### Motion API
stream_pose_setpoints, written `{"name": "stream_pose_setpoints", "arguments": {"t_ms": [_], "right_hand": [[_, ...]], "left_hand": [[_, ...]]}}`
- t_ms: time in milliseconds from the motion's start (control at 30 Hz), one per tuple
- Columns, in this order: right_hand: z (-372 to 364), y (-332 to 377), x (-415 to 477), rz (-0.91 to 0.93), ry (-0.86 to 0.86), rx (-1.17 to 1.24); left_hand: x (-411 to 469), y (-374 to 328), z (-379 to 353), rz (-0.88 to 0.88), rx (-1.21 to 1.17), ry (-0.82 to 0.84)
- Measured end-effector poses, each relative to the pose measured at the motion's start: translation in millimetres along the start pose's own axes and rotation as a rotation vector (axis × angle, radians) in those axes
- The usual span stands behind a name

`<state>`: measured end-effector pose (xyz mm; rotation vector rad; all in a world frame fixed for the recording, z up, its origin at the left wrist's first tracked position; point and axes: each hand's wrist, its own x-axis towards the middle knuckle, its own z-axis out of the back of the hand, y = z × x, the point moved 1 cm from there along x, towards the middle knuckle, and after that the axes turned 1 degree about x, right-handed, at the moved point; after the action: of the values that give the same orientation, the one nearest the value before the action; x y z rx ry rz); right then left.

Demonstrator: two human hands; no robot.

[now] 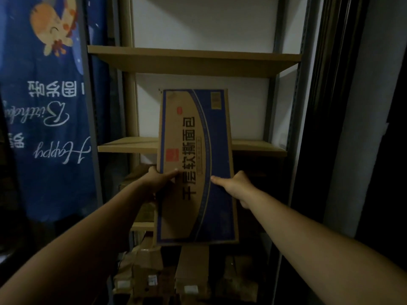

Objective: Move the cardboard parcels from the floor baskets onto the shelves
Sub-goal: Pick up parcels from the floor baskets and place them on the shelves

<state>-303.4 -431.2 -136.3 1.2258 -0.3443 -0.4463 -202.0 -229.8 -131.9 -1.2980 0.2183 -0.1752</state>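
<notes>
A long cardboard parcel (196, 164) with a blue band and dark printed characters is held up lengthwise in front of the shelving. Its far end reaches over the middle shelf (127, 145). My left hand (159, 179) grips the parcel's left edge, thumb lying on the top face. My right hand (234, 186) grips the right edge, thumb on top as well. The fingers of both hands are hidden under the box. The upper shelf (193, 56) is a bare wooden board.
Several cardboard parcels (149, 267) with white labels lie low down below the held box. A blue birthday banner (50, 106) hangs at the left. Grey metal shelf uprights (306, 62) and a dark door frame stand at the right.
</notes>
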Motion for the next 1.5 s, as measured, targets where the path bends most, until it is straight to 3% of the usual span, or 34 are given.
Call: {"name": "stream_pose_setpoints", "arguments": {"t_ms": [267,400,567,700,800,900,1000,1233,1500], "right_hand": [[0,-24,-19,0.13,-0.042,0.101],[4,-4,-29,0.235,-0.079,0.139],[4,28,-48,0.391,-0.178,0.282],[-2,33,-61,0.458,-0.209,0.331],[0,37,-69,0.497,-0.225,0.351],[4,41,-73,0.532,-0.219,0.338],[6,47,-76,0.565,-0.207,0.317],[14,53,-79,0.631,-0.22,0.306],[19,51,-71,0.589,-0.214,0.27]], "left_hand": [[-28,25,-24,-0.169,-0.16,0.093],[-44,9,-12,-0.263,-0.173,0.056],[-69,-20,18,-0.253,-0.32,-0.051],[-66,-17,34,-0.429,-0.176,-0.151],[-61,-16,43,-0.349,-0.212,-0.1],[-57,-18,47,-0.236,-0.255,0.067],[-59,-24,48,-0.231,-0.23,0.154],[-54,-23,44,-0.323,-0.141,0.012],[-50,-9,47,-0.142,-0.211,0.077]]}}
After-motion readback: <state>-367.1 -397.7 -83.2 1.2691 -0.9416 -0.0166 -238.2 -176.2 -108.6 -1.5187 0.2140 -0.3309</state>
